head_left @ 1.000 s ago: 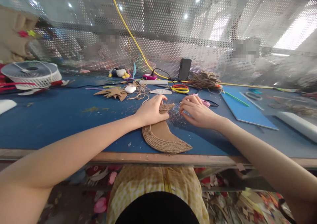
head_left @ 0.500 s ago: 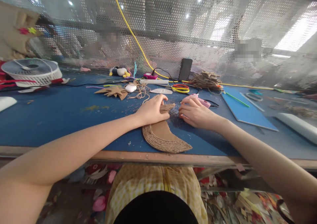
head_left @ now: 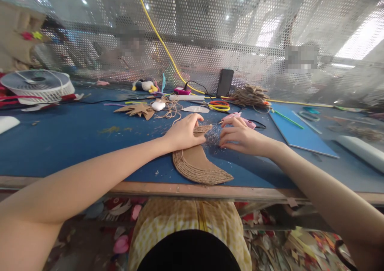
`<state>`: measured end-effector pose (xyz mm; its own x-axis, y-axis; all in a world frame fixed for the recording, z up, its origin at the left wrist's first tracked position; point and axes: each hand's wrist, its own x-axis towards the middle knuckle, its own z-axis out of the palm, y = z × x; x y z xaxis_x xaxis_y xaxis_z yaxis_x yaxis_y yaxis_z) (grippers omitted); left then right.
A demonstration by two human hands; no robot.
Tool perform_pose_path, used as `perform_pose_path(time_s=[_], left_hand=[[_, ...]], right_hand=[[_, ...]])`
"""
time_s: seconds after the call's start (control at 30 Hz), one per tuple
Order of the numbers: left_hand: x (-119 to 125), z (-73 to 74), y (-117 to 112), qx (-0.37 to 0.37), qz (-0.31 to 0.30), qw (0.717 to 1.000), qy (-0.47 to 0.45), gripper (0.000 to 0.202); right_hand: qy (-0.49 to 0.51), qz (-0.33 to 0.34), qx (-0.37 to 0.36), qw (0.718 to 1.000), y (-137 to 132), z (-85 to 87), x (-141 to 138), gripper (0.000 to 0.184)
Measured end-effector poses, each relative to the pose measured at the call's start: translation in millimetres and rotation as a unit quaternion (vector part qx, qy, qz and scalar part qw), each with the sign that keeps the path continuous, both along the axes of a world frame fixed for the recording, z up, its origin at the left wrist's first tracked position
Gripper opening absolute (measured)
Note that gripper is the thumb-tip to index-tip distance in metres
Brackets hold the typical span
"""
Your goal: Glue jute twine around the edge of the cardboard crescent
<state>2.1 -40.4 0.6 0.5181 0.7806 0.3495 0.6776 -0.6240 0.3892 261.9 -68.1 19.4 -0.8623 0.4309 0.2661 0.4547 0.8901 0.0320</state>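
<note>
A brown cardboard crescent point(head_left: 196, 160) lies flat near the table's front edge, rows of rope-like strips running along its outer curve. My left hand point(head_left: 185, 132) grips its upper part between thumb and fingers, covering the middle of the curve; the far tip sticks out past the fingers. To the right, my right hand point(head_left: 235, 137) hovers just above the table with fingers bent and apart, nothing visible in them. Right behind it rests a pink glue gun point(head_left: 248, 123), partly hidden by the fingers.
Behind the hands are a white blade-shaped piece point(head_left: 195, 109), coloured cord loops point(head_left: 219, 106), a twine bundle point(head_left: 249, 95) and a black phone point(head_left: 225, 83). A blue board point(head_left: 303, 133) lies right, a white fan point(head_left: 38, 87) far left. Perforated metal sheeting point(head_left: 192, 35) closes off the back.
My right hand has shifted slightly right and its fingers have spread, uncovering more of the glue gun's front. My left hand and the cardboard crescent stay in place.
</note>
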Motion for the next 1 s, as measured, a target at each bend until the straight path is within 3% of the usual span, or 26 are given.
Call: perform_pose_path(time_s=[0.23,0.47,0.67,1.0], left_hand=[[0.0,-0.4,-0.3,-0.002,-0.002,1.000,-0.003,0.052],[-0.9,-3.1,2.0,0.010,-0.005,1.000,-0.004,0.051],[-0.4,-1.6,0.6,0.006,-0.002,1.000,-0.001,0.051],[0.0,-2.0,1.1,0.009,-0.002,1.000,-0.003,0.050]], right_hand=[[-0.066,-0.013,0.089,0.994,-5.1,-6.3,-11.6,0.028],[0.015,-0.008,0.022,1.000,-3.2,4.4,0.1,0.018],[-0.014,0.004,-0.014,1.000,-5.8,9.7,6.4,0.021],[-0.055,-0.019,0.070,0.996,-5.1,-1.3,-5.7,0.021]])
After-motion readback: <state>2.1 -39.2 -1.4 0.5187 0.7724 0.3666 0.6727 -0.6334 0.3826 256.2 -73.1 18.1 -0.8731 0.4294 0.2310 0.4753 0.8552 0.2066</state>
